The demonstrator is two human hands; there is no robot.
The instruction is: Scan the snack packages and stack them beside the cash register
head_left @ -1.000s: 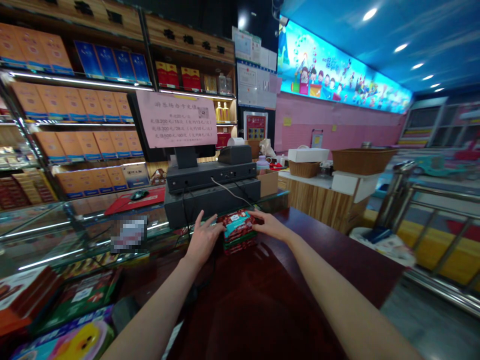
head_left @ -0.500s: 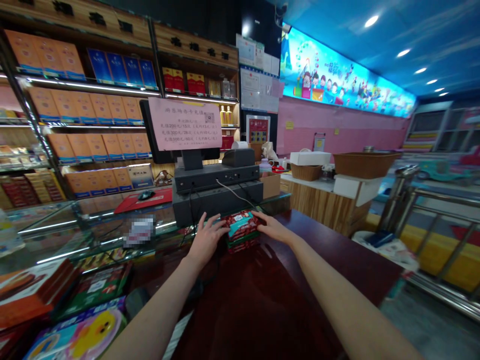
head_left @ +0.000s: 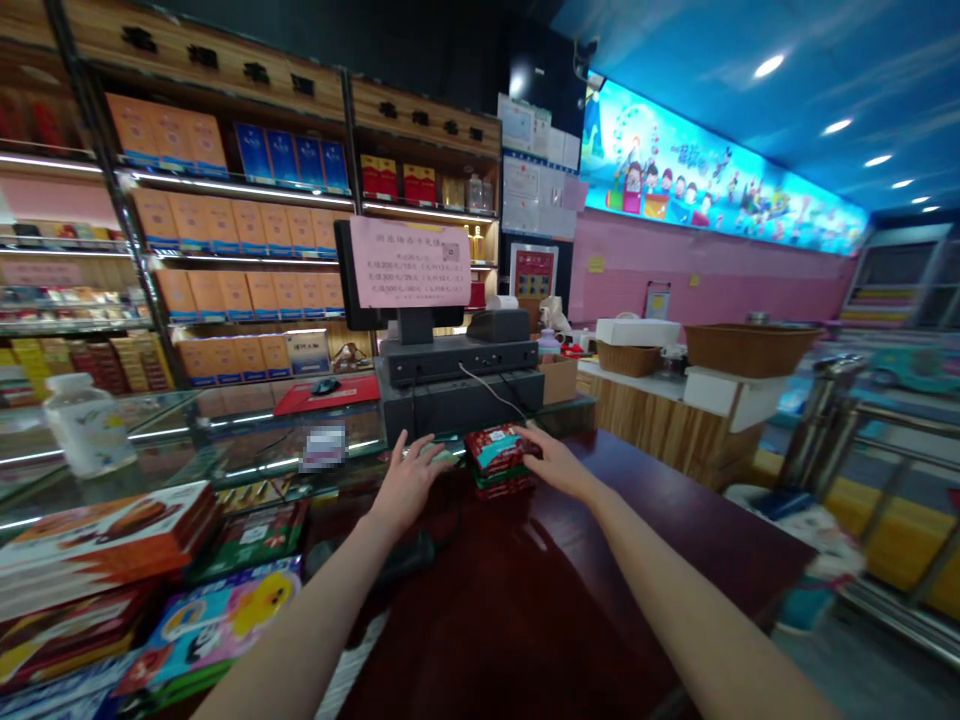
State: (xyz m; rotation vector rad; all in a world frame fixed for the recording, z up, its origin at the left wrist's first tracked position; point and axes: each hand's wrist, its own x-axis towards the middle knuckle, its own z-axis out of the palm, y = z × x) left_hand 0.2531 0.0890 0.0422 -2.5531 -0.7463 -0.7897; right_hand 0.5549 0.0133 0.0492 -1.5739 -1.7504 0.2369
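A small stack of red snack packets point(head_left: 496, 450), the top one with a turquoise label, lies on the dark red counter point(head_left: 555, 600), in front of the cash register base. My right hand point(head_left: 561, 465) rests against the right end of the stack, its fingers stretched and thumb apart, covering that end. To the left of the packets, my left hand point(head_left: 407, 482) hovers with its fingers spread and nothing in them. A gap shows between its fingertips and the stack. Under my left forearm a dark handheld object point(head_left: 409, 560) is partly hidden.
The cash register point(head_left: 457, 385) with a pink price sign point(head_left: 412, 262) stands behind the packets. Stacked orange boxes point(head_left: 112, 530) and colourful snack bags point(head_left: 225, 620) lie at left, near a white bottle point(head_left: 88, 425). Metal railings point(head_left: 892, 500) are at right.
My left hand has come away from the left end of the packets, leftward. The right hand stays at their right end. The view has turned slightly left.
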